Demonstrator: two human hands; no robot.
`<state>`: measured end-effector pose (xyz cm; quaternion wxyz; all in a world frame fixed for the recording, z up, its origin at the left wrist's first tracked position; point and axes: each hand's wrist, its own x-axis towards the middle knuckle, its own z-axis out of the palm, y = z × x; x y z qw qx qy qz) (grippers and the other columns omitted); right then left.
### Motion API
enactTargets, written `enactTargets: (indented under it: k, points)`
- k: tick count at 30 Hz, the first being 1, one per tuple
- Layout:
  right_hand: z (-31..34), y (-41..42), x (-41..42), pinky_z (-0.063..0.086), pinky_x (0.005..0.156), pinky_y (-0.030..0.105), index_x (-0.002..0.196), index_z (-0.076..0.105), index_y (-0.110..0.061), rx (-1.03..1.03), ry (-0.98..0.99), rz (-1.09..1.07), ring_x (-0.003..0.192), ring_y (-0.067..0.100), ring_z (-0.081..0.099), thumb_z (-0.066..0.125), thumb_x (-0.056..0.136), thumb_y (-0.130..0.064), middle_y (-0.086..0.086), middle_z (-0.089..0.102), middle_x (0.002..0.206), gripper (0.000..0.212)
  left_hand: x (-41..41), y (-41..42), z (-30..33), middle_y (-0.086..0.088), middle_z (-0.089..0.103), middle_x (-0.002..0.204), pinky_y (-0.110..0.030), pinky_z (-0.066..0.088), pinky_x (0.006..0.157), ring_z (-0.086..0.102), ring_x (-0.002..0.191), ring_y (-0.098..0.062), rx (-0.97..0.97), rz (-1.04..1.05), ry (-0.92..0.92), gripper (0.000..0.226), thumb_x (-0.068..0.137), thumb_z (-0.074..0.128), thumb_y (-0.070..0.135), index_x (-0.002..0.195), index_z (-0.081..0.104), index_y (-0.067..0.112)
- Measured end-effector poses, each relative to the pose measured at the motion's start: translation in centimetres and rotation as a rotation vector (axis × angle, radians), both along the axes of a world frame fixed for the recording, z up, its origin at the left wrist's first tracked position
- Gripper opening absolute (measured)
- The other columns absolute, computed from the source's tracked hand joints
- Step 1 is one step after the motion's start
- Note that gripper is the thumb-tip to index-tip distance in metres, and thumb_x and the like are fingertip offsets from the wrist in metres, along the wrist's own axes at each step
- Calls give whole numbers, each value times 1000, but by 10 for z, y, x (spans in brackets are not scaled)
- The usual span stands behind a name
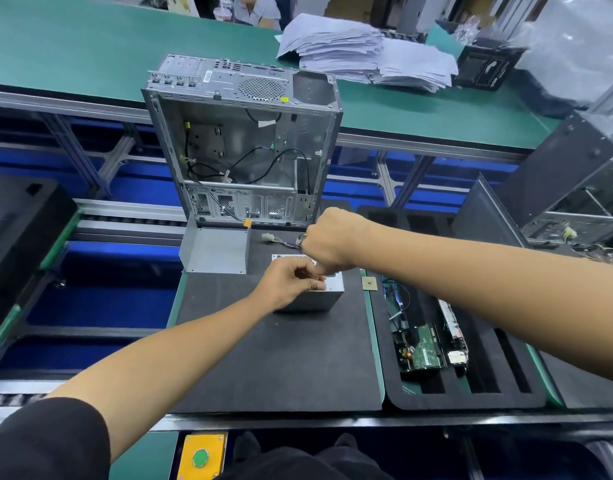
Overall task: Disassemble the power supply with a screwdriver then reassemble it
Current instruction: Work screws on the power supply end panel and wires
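The power supply (318, 299), a grey metal box, stands on the black foam mat (280, 358) and is partly covered by both hands. My left hand (287, 284) lies on its top with fingers curled and fingertips pinching at the upper edge. My right hand (332, 240) hovers just behind and above it in a tight fist, thumb pointing down at the box, gripping like around a screwdriver handle. The tool itself is hidden in the fist. The supply's cable bundle with a white connector (268, 237) trails left from under the right hand.
A bent grey metal cover (215, 249) stands left of the supply, in front of the open computer case (242, 140). A small chip (369, 283) lies to the right. A foam tray (471, 386) holds a circuit board (424, 351). Paper stacks (360, 53) lie on the far green bench.
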<state>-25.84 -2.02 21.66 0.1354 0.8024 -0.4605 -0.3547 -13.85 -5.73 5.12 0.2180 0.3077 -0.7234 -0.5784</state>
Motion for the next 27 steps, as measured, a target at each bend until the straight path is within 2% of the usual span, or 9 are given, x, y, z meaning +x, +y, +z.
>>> enactTargets:
  k: [4,7,11,13,15,17,21,24,27]
  points:
    - [18,-5,-8,33,53,33,121,43,-22,85,-111,184,70,31,57,59,90,-30,2,63,97,36,-1,0,-2,-4,77,80,-44,61,89,74,84,-16,75,27,44,37,76,85,-6,63,67,24]
    - [21,-8,-10,35,53,34,124,49,-27,134,-131,339,66,26,47,54,94,-17,0,63,100,32,1,0,-2,0,75,76,-46,60,93,75,87,-16,118,34,47,39,75,86,-6,62,67,26]
    - [15,-8,-11,32,50,33,114,55,-19,101,-113,235,67,31,50,58,91,-29,6,63,85,25,1,1,-1,4,78,84,-38,59,94,77,92,-19,47,14,21,37,78,86,2,63,70,31]
    - [14,-7,-11,30,51,32,111,58,-16,79,-99,114,69,34,52,55,93,-37,9,62,83,28,2,2,0,0,80,91,-32,59,91,77,95,-20,28,-9,34,26,82,84,2,74,75,26]
    - [9,-5,-12,35,57,33,110,62,-14,91,-96,20,72,33,53,47,98,-43,9,66,90,35,3,2,-1,-6,80,96,-26,57,90,76,95,-16,23,-45,25,8,85,79,-1,91,76,3]
    - [7,-4,-14,36,59,33,107,63,-15,88,-112,-2,71,31,54,43,99,-47,8,68,91,39,3,0,-3,-9,79,97,-21,55,89,75,92,-11,2,-52,11,14,87,75,-6,100,72,-10]
    - [18,-6,-22,41,59,36,119,49,-20,132,-97,143,74,30,57,61,91,-46,2,63,96,40,3,0,0,-10,79,95,-29,57,92,75,92,-15,-9,-56,28,4,87,73,-8,90,71,-11]
    - [20,-9,-23,38,58,36,123,49,-23,176,-55,320,71,29,51,49,98,-26,3,66,101,25,2,-1,-3,-9,79,97,-34,57,97,76,98,-18,-32,-51,9,3,87,74,-6,89,73,-8]
    - [13,-5,-22,38,56,35,111,57,-19,133,-94,224,69,31,50,44,100,-31,7,66,87,20,3,0,-3,-5,80,97,-40,57,99,76,100,-16,-56,-71,9,3,87,75,-4,87,74,-2]
